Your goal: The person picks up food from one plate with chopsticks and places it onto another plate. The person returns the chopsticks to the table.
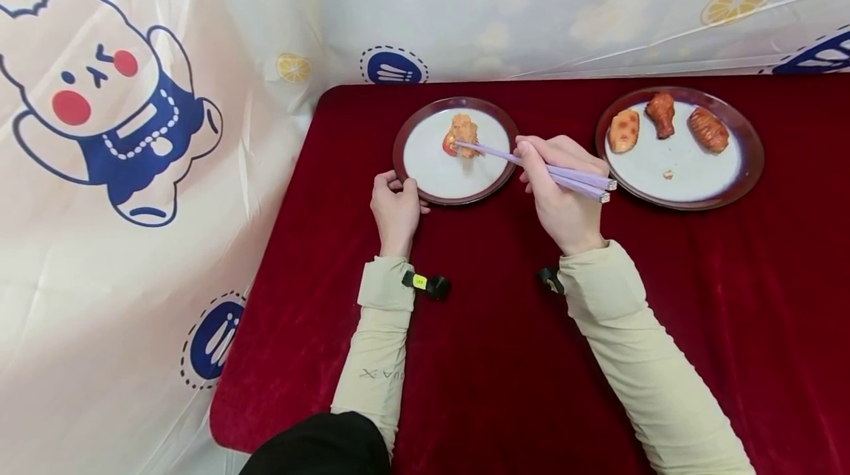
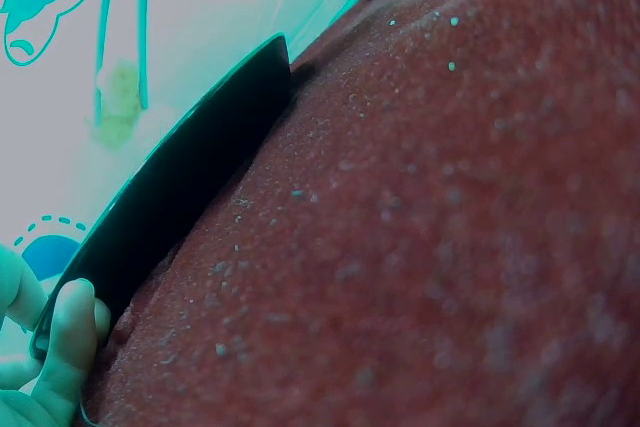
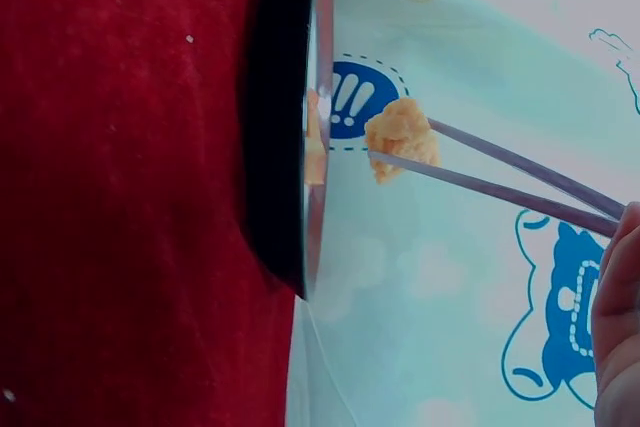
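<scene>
My right hand (image 1: 564, 191) holds a pair of lilac chopsticks (image 1: 564, 174). Between their tips is a golden fried chicken piece (image 3: 400, 139), raised above the left plate in the right wrist view. That brown-rimmed plate (image 1: 425, 180) has a white middle. Beneath the fried piece lies some orange-red food (image 1: 449, 144), mostly hidden in the head view. At the plate's near left edge, my left hand (image 1: 396, 213) pinches the rim between thumb (image 2: 72, 327) and fingers.
Farther right stands a larger brown-rimmed plate (image 1: 704, 191). On it are a drumstick (image 1: 660, 115), a browned oval piece (image 1: 624, 130), a ridged wing-like piece (image 1: 708, 130) and a small crumb (image 1: 668, 175). A dark red cloth (image 1: 491, 357) covers the table; a printed curtain (image 1: 345, 10) hangs behind.
</scene>
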`<state>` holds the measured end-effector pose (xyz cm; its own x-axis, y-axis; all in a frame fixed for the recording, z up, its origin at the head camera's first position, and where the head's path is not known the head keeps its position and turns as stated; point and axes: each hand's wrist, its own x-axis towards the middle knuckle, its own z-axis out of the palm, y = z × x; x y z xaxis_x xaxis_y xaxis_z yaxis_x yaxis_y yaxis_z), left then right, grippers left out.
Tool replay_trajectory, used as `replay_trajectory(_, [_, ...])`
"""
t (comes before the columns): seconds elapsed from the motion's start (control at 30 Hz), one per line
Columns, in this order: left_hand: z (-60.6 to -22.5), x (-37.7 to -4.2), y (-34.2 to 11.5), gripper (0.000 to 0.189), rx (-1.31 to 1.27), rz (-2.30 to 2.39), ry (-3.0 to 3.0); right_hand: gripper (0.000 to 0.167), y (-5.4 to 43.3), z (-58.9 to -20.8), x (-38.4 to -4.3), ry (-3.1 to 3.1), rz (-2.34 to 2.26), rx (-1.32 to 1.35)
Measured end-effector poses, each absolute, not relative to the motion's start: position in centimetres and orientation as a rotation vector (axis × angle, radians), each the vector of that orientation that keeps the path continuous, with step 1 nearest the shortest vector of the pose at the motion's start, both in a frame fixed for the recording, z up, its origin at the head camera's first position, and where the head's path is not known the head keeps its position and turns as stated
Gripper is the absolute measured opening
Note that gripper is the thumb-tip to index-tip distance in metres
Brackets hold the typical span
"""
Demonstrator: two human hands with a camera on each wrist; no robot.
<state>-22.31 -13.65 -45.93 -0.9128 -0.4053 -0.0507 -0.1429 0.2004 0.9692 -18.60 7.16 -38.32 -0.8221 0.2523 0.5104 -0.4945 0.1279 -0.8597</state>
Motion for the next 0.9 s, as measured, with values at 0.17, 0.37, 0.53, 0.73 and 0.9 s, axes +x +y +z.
replay_trajectory(0.17, [-45.8, -22.3, -13.7, 0.032, 0.519, -1.753, -2.262, 0.014, 7.6, -38.3, -18.9, -1.806, 1.771, 0.252])
replay_trajectory(0.37, [-45.9, -22.3, -13.7, 0.032, 0.526, -1.771, -2.260, 0.013, 8.0, -37.7, -18.7, -1.795, 1.751, 0.220])
replay_trajectory(0.53, [-46.0, -22.3, -13.7, 0.033, 0.539, -1.778, -2.266, 0.014, 8.4, -36.7, -18.3, -1.780, 1.758, 0.173])
replay_trajectory(0.73, [-46.0, -22.3, -13.7, 0.031, 0.538, -1.792, -2.254, 0.016, 10.1, -36.1, -18.6, -1.735, 1.724, 0.127])
replay_trajectory(0.9, [-46.0, -22.3, -13.7, 0.031, 0.532, -1.798, -2.253, 0.015, 12.0, -35.2, -18.7, -1.551, 1.770, 0.077])
